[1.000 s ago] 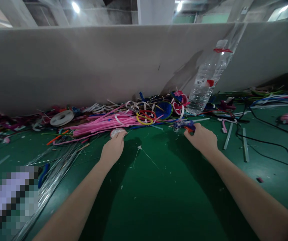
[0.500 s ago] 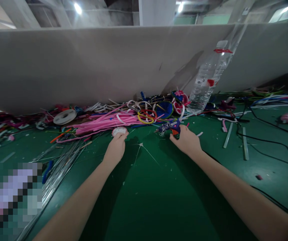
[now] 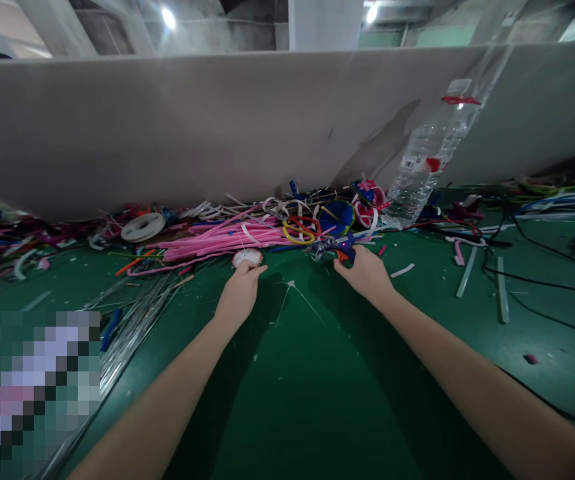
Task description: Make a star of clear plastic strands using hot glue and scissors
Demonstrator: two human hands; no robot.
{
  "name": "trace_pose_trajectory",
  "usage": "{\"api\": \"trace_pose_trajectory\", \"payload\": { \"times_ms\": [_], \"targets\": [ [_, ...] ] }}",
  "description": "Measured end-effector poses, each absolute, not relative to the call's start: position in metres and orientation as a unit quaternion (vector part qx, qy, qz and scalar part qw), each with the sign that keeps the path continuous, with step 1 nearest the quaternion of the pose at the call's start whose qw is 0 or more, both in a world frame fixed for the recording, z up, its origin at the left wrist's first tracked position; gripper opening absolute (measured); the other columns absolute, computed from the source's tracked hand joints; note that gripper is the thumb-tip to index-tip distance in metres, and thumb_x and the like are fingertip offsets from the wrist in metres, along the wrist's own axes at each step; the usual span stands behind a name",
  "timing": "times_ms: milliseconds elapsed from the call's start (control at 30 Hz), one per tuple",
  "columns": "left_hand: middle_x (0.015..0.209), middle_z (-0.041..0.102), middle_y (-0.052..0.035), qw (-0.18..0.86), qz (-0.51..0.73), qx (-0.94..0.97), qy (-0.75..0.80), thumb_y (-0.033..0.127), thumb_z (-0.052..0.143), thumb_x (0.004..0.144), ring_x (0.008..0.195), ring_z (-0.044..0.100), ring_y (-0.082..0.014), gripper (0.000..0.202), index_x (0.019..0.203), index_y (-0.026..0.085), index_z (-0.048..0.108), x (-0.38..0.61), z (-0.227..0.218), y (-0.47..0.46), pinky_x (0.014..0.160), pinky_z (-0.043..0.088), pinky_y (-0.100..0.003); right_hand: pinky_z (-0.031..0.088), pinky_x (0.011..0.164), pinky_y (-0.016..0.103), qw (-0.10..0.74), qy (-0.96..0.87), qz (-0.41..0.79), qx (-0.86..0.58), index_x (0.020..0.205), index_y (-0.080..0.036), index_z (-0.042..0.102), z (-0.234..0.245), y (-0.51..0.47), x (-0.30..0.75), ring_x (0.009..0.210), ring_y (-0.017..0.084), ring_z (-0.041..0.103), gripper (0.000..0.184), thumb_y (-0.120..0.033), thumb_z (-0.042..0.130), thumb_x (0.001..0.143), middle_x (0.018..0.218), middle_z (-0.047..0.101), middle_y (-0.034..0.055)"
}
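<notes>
My left hand (image 3: 238,293) is closed at the near edge of a small round white disc (image 3: 247,257) with a reddish rim; the fingers under it are hidden. In my right hand (image 3: 369,272) is a blue glue gun (image 3: 335,247) with an orange trigger, its nozzle pointing left. The tip is close to the pile at the back. Between the hands, a small white blob of glue (image 3: 291,284) with thin strands sticks to the green table (image 3: 297,373).
Pink pipe cleaners (image 3: 207,241), a white spool (image 3: 143,227) and coloured rings line the grey partition (image 3: 192,133). A plastic bottle (image 3: 420,167) leans at the back right. Clear glue sticks (image 3: 502,290) and black cables (image 3: 547,283) lie right, thin wires (image 3: 142,327) left.
The view has shifted slightly, so the scene sits further right. My right hand has moved a little left with the glue gun. My left hand stays at the disc, its thumb now pointing more right.
</notes>
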State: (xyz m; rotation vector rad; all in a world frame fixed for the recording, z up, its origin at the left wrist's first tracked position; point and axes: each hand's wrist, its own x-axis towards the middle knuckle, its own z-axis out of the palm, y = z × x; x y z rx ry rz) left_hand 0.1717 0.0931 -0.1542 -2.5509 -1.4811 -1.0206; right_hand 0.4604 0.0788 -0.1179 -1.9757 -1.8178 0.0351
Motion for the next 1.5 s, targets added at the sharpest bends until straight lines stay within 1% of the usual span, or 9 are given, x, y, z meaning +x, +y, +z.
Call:
{"api": "trace_pose_trajectory", "payload": {
  "times_ms": [133, 267, 467, 567, 700, 867, 1033, 1233, 1500],
  "targets": [
    [0.096, 0.054, -0.0051, 0.009, -0.328, -0.812, -0.482, 0.013, 0.037, 0.086, 0.082, 0.056, -0.0148, 0.03, 0.104, 0.018, 0.06, 0.174, -0.15, 0.091, 0.075, 0.047, -0.027, 0.042, 0.057, 0.029, 0.234, -0.669, 0.014, -0.705, 0.1, -0.013, 0.05, -0.12, 0.077, 0.455, 0.075, 0.021, 0.057, 0.045, -0.051, 0.045, 0.077, 0.086, 0.059, 0.011],
    [0.101, 0.056, -0.0072, 0.018, -0.332, -0.803, -0.496, 0.016, 0.035, 0.088, 0.089, 0.056, -0.0174, 0.029, 0.107, 0.017, 0.058, 0.179, -0.143, 0.09, 0.079, 0.046, -0.03, 0.045, 0.065, 0.031, 0.242, -0.681, 0.011, -0.691, 0.108, -0.012, 0.05, -0.122, 0.075, 0.456, 0.085, 0.025, 0.058, 0.05, -0.051, 0.045, 0.077, 0.096, 0.059, 0.0135],
    [0.095, 0.062, -0.0067, 0.034, -0.314, -0.81, -0.494, 0.018, 0.041, 0.087, 0.093, 0.055, -0.0211, 0.022, 0.096, 0.018, 0.061, 0.182, -0.14, 0.092, 0.082, 0.043, -0.035, 0.047, 0.074, 0.033, 0.249, -0.693, 0.012, -0.676, 0.117, -0.009, 0.046, -0.123, 0.078, 0.456, 0.096, 0.027, 0.057, 0.055, -0.049, 0.046, 0.079, 0.11, 0.057, 0.0162],
    [0.096, 0.064, -0.0052, 0.046, -0.287, -0.806, -0.516, 0.017, 0.043, 0.086, 0.093, 0.055, -0.0224, 0.021, 0.094, 0.021, 0.062, 0.182, -0.138, 0.09, 0.079, 0.04, -0.038, 0.048, 0.072, 0.033, 0.246, -0.695, 0.027, -0.675, 0.121, -0.009, 0.043, -0.123, 0.078, 0.454, 0.094, 0.027, 0.058, 0.059, -0.051, 0.044, 0.079, 0.111, 0.057, 0.0158],
    [0.098, 0.064, -0.0037, 0.046, -0.287, -0.797, -0.53, 0.016, 0.044, 0.086, 0.092, 0.055, -0.0215, 0.02, 0.093, 0.022, 0.061, 0.183, -0.137, 0.089, 0.08, 0.037, -0.038, 0.048, 0.071, 0.034, 0.234, -0.69, 0.047, -0.684, 0.124, -0.009, 0.04, -0.125, 0.079, 0.453, 0.094, 0.028, 0.058, 0.061, -0.052, 0.043, 0.08, 0.113, 0.057, 0.0155],
    [0.097, 0.063, -0.0046, 0.016, -0.309, -0.801, -0.513, 0.017, 0.044, 0.085, 0.092, 0.056, -0.0206, 0.019, 0.094, 0.021, 0.061, 0.182, -0.139, 0.091, 0.079, 0.041, -0.035, 0.049, 0.072, 0.034, 0.222, -0.693, 0.048, -0.684, 0.126, -0.009, 0.039, -0.128, 0.081, 0.455, 0.099, 0.029, 0.056, 0.061, -0.05, 0.043, 0.081, 0.118, 0.055, 0.0161],
    [0.096, 0.061, -0.0051, -0.003, -0.322, -0.807, -0.495, 0.017, 0.043, 0.085, 0.093, 0.055, -0.0198, 0.02, 0.095, 0.02, 0.06, 0.182, -0.14, 0.091, 0.082, 0.044, -0.034, 0.05, 0.073, 0.035, 0.211, -0.705, 0.023, -0.676, 0.126, -0.006, 0.039, -0.129, 0.081, 0.454, 0.1, 0.029, 0.056, 0.059, -0.046, 0.041, 0.083, 0.119, 0.054, 0.018],
    [0.097, 0.061, -0.0053, -0.017, -0.321, -0.806, -0.497, 0.017, 0.042, 0.085, 0.094, 0.055, -0.0197, 0.021, 0.095, 0.02, 0.061, 0.182, -0.139, 0.09, 0.082, 0.045, -0.034, 0.049, 0.076, 0.038, 0.216, -0.721, 0.004, -0.658, 0.126, -0.005, 0.039, -0.128, 0.08, 0.453, 0.101, 0.029, 0.056, 0.056, -0.044, 0.038, 0.085, 0.118, 0.053, 0.0207],
    [0.097, 0.061, -0.0056, -0.018, -0.312, -0.81, -0.496, 0.017, 0.042, 0.086, 0.095, 0.055, -0.0196, 0.02, 0.095, 0.019, 0.06, 0.183, -0.139, 0.09, 0.083, 0.045, -0.034, 0.049, 0.075, 0.035, 0.207, -0.72, 0.007, -0.663, 0.125, -0.002, 0.039, -0.128, 0.08, 0.452, 0.1, 0.029, 0.056, 0.056, -0.042, 0.036, 0.086, 0.118, 0.053, 0.021]
  ]
}}
